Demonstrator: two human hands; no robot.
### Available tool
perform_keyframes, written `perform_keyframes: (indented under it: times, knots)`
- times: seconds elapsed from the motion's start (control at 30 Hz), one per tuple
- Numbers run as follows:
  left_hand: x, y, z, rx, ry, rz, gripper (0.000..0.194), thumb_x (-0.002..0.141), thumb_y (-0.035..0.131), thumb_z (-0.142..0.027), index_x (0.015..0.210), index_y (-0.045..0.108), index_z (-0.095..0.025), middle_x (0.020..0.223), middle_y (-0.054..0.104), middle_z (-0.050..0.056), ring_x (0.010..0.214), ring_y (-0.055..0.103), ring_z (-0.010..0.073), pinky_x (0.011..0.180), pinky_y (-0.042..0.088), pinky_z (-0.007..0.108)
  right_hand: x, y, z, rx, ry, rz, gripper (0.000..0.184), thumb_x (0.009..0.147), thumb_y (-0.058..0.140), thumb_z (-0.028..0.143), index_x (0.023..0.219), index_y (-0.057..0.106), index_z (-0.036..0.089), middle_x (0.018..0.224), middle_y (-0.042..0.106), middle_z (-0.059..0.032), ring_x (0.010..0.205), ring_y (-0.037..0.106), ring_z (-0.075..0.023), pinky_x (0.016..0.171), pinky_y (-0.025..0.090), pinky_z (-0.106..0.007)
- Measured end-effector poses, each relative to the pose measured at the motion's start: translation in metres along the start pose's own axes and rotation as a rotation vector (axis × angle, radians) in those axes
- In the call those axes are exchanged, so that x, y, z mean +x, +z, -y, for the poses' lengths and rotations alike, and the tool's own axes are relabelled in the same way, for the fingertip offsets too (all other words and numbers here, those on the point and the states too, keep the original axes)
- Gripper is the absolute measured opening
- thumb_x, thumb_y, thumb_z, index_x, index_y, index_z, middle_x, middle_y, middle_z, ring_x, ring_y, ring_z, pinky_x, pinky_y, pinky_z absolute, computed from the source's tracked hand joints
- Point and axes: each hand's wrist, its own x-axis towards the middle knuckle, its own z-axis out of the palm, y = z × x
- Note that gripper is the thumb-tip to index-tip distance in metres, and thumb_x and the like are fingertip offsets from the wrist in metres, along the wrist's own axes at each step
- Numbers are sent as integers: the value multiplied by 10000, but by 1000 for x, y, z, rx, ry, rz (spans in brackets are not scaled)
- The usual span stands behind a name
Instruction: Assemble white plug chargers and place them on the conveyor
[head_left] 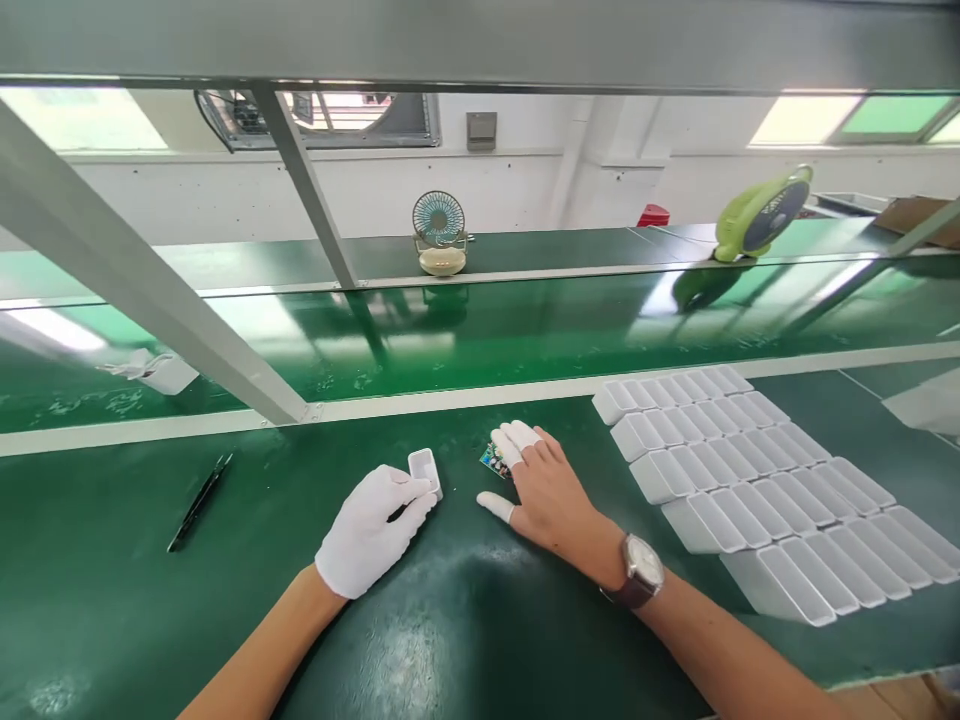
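Observation:
My left hand (375,525), in a white glove, pinches the near end of a small white plastic case (424,466) on the green bench. Its open side faces up. To the right, my right hand (547,480) wears white finger cots on several fingertips and a watch at the wrist. Its fingers are spread over a small green circuit board (494,460), which is partly hidden under them. Whether the fingertips grip the board cannot be seen.
Rows of white open cases (750,480) cover the bench at right. Black tweezers (199,503) lie at left. A slanted metal post (172,260) meets the bench's back rail. Behind the green belt (480,330) stand a small fan (439,230) and a green fan (761,215).

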Motion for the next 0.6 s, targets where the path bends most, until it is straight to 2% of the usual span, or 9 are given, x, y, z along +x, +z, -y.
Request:
perform_keyframes:
  times: [0.1, 0.13, 0.17, 0.27, 0.33, 0.4, 0.47, 0.53, 0.6]
  knots:
    - [-3, 2, 1, -24, -43, -2, 187, 926, 595, -300, 816, 746, -287, 776, 670, 7, 771, 639, 185, 718, 518, 311, 1, 3, -15, -15, 104, 105, 755, 920, 654, 536, 1437, 506, 6, 1183, 695, -236, 1234, 589, -393, 1158, 368, -585]
    - [-5, 3, 3, -28, -93, -13, 120, 900, 634, -322, 895, 750, -295, 840, 681, 13, 836, 652, 201, 760, 531, 330, 1, 3, -18, -7, 118, 138, 711, 932, 651, 494, 1438, 507, 17, 1116, 715, -210, 1175, 622, -372, 1152, 378, -579]
    - [-6, 5, 4, -32, -159, -34, 173, 858, 687, -351, 1016, 740, -304, 938, 690, 23, 920, 659, 224, 815, 541, 358, 1, 3, -20, 7, 118, 166, 662, 944, 642, 449, 1437, 509, 29, 1074, 721, -189, 1135, 639, -353, 1144, 391, -571]
    - [-7, 11, 8, -68, -348, -84, 781, 694, 830, -418, 1409, 533, -308, 1319, 606, 76, 1208, 595, 308, 998, 512, 464, 1, 3, -24, 63, 83, 197, 557, 946, 628, 347, 1410, 533, 55, 1126, 705, -188, 1147, 629, -344, 1091, 453, -542]
    - [-6, 15, 10, -118, -391, -65, 1000, 647, 858, -417, 1521, 387, -301, 1475, 506, 101, 1336, 515, 344, 1071, 468, 497, 0, 4, -25, 96, 67, 176, 533, 934, 622, 314, 1401, 539, 72, 1149, 694, -192, 1150, 622, -353, 1031, 499, -536]
    - [-5, 18, 13, -165, -381, -11, 1008, 658, 851, -403, 1535, 365, -298, 1514, 485, 106, 1384, 472, 364, 1087, 451, 508, 0, 5, -26, 135, 65, 142, 541, 916, 616, 280, 1416, 525, 94, 1070, 702, -166, 1072, 646, -346, 964, 538, -544]
    - [-4, 21, 15, -200, -367, 10, 908, 685, 835, -388, 1491, 429, -293, 1479, 529, 98, 1368, 483, 372, 1086, 441, 525, 0, 6, -24, 189, 85, 94, 599, 887, 625, 257, 1450, 488, 108, 1040, 693, -147, 1047, 654, -344, 940, 555, -559]
    - [-5, 22, 15, -236, -351, -1, 774, 710, 820, -367, 1412, 503, -297, 1412, 584, 76, 1315, 527, 360, 1084, 436, 540, 0, 5, -20, 277, 123, 58, 649, 872, 631, 241, 1483, 444, 131, 1146, 662, -160, 1100, 646, -338, 963, 559, -559]
    - [-7, 23, 13, -284, -339, -22, 699, 719, 815, -335, 1357, 533, -298, 1353, 616, 61, 1262, 565, 339, 1074, 446, 531, 0, 3, -14, 408, 164, 48, 661, 883, 620, 231, 1506, 409, 168, 1281, 598, -170, 1140, 640, -310, 964, 583, -511]
